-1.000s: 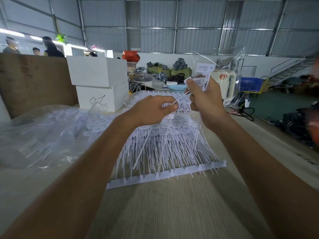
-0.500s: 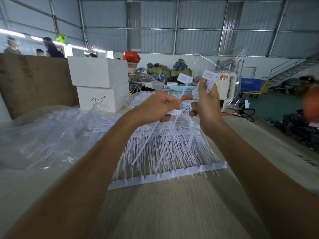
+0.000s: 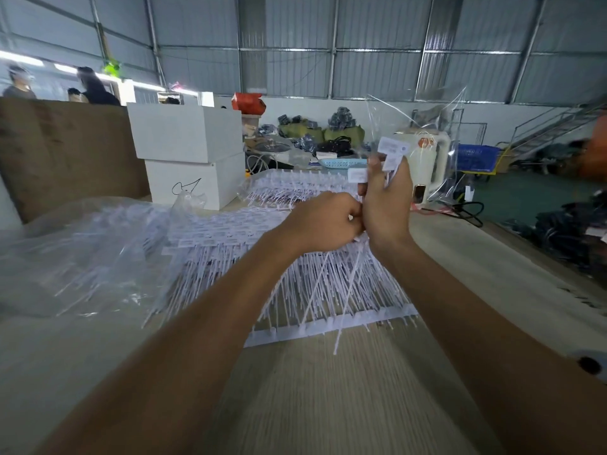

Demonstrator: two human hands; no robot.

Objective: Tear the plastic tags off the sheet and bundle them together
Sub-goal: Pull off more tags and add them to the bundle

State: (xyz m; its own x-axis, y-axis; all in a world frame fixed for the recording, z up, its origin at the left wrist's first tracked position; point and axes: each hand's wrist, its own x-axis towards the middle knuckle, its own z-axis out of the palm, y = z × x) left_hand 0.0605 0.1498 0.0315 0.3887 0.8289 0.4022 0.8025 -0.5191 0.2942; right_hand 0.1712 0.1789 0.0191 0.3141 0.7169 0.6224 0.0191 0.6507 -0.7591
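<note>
My right hand [image 3: 387, 205] gripped the bunch of thin white plastic tags [image 3: 389, 152]. My left hand [image 3: 323, 223] pinched 1 more tag against it. Next I thought: tear another from the white tag sheet [image 3: 328, 330].

Matt white plastic tags [image 3: 391, 152] (thin, smooth); wood-grain table [image 3: 328, 405].

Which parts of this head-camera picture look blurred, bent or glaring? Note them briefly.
Head view: the people at far left are motion-blurred; wide-angle distortion bows the wall panels and stretches both forearms; bright glare from the opening at upper left; the tags above the right hand are reasonably sharp.
</note>
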